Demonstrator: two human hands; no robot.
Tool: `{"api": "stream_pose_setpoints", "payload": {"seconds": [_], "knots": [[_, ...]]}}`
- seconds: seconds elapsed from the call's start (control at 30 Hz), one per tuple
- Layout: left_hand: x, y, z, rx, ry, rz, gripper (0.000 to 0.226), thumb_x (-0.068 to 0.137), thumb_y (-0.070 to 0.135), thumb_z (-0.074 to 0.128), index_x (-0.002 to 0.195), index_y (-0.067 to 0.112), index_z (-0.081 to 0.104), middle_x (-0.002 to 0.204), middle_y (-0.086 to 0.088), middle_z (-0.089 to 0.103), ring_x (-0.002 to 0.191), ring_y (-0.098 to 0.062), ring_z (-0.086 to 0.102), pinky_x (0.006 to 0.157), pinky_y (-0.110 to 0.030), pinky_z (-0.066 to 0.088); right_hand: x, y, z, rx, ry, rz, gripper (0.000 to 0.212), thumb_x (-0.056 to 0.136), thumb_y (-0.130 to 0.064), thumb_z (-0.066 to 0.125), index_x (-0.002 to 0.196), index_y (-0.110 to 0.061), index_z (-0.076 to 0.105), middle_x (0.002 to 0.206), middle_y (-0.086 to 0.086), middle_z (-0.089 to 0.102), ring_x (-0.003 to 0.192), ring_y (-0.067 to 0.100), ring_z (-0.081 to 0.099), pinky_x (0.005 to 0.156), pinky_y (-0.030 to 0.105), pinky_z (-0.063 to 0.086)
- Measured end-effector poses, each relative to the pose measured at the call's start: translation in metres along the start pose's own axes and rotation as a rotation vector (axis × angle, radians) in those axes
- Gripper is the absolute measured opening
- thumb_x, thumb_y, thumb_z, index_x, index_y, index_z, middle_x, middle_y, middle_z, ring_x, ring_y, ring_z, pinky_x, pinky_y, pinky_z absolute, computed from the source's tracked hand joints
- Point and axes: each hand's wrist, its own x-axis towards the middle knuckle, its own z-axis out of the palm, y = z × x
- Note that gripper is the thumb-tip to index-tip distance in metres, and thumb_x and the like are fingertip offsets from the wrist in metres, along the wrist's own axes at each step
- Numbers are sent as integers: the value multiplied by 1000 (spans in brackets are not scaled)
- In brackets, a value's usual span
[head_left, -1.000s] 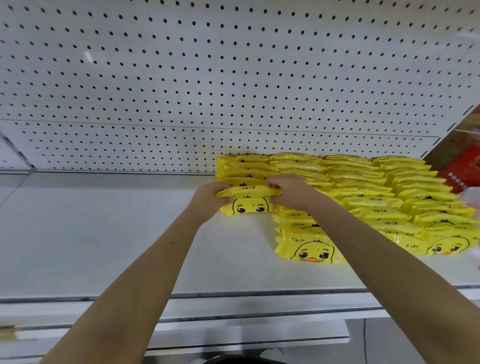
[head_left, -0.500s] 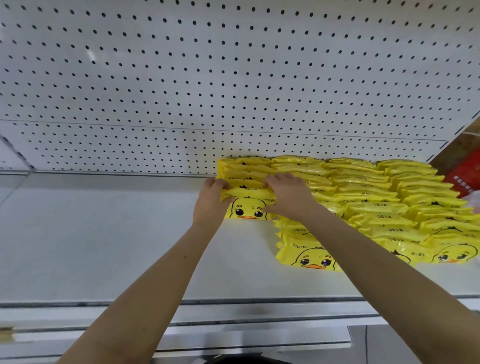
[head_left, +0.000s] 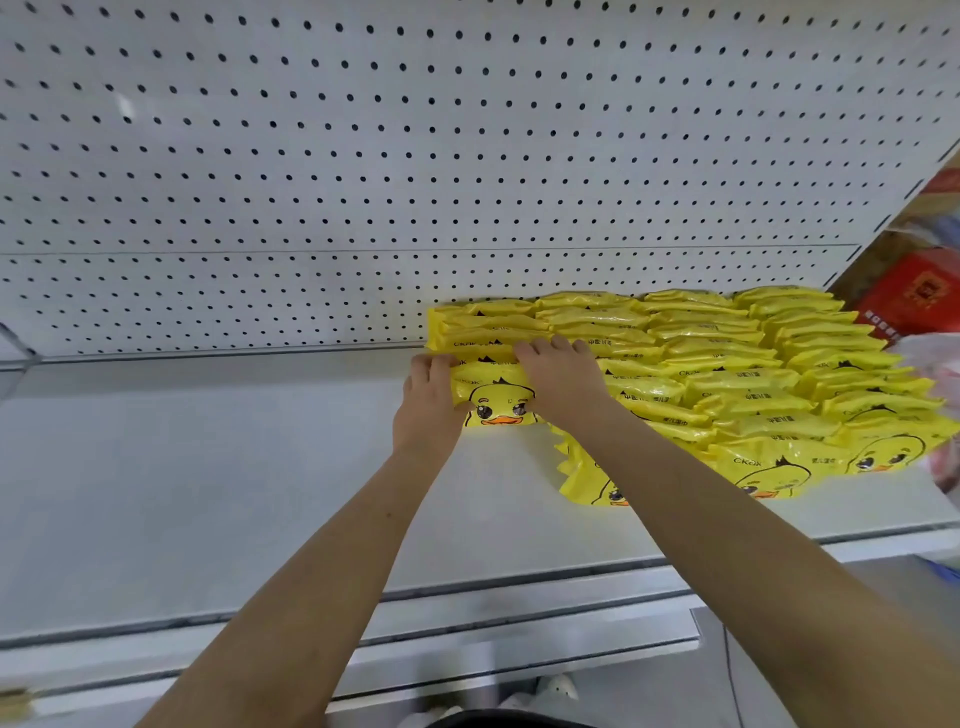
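Note:
A yellow duck-print packet (head_left: 498, 402) stands at the front of the leftmost row of like packets on the white shelf (head_left: 208, 493). My left hand (head_left: 428, 402) grips its left end, fingers over the top edge. My right hand (head_left: 561, 384) holds its right end, fingers curled over the top. Several rows of the same yellow packets (head_left: 727, 374) lean back against the pegboard to the right; my right forearm hides part of the second row.
White pegboard wall (head_left: 415, 156) rises behind the shelf. A red box (head_left: 914, 299) and a blurred pale bag (head_left: 940, 395) sit at the far right. The shelf's front lip (head_left: 467, 587) runs below my arms. Bare shelf surface stretches left of the packets.
Both hands have pushed the front packet back against the leftmost row, and it now stands more upright. The view has shifted a little to the left.

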Motion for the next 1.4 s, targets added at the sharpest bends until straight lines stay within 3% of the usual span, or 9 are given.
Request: {"api": "stream_pose_setpoints", "payload": {"seconds": [0.2,0.3,0.43,0.53,0.67,0.8,1.0,1.4], "knots": [[-14,-2,-11,-31,4,-35,78,78,19,75,141,27,30,136,-8,28,117,-33,43,80,-43,47,-33,-9,-5,92,59,105,75,78,-48,71,138,-25,33,143,3,37,133,27,31,105,42,32],[-29,-2,-22,93,-9,-33,71,81,21,71,141,27,32,144,-9,22,121,-34,39,87,-45,46,-59,-11,-14,257,97,158,66,79,-42,70,136,-26,41,142,0,37,134,24,28,106,41,29],[-59,-2,-31,164,-66,48,56,86,25,64,137,23,42,140,-6,37,123,-29,39,95,-41,40,-97,-15,-21,546,166,208,57,78,-35,72,130,-23,51,132,0,50,125,24,38,99,35,33],[-87,3,-28,147,-91,57,52,88,26,63,136,22,46,138,-2,45,127,-25,38,103,-38,34,-123,-19,-17,673,128,200,56,80,-32,72,130,-23,50,130,0,51,123,23,39,97,33,34],[-119,16,-20,138,-125,26,53,89,27,61,139,21,43,141,-2,41,129,-24,35,106,-37,33,-148,-15,-8,650,50,148,58,81,-34,71,133,-24,48,129,0,52,123,21,40,97,34,35],[-144,31,-17,157,-126,-9,54,90,26,61,140,22,42,142,-1,40,130,-23,34,106,-38,33,-170,-6,-3,611,117,85,54,81,-32,71,130,-21,51,129,-1,53,123,21,41,96,33,34],[-192,42,-15,198,-69,-79,56,88,24,63,140,21,42,141,-2,43,129,-24,37,106,-37,34,-196,-9,14,743,69,-32,51,83,-31,68,130,-24,51,130,-5,53,122,19,41,94,29,34],[-321,-11,-31,245,-40,-454,55,89,24,61,141,22,42,143,-2,43,131,-24,38,106,-37,34,-236,-93,49,798,-194,-363,57,82,-37,71,132,-25,48,132,-5,51,124,17,42,101,28,36]]}}
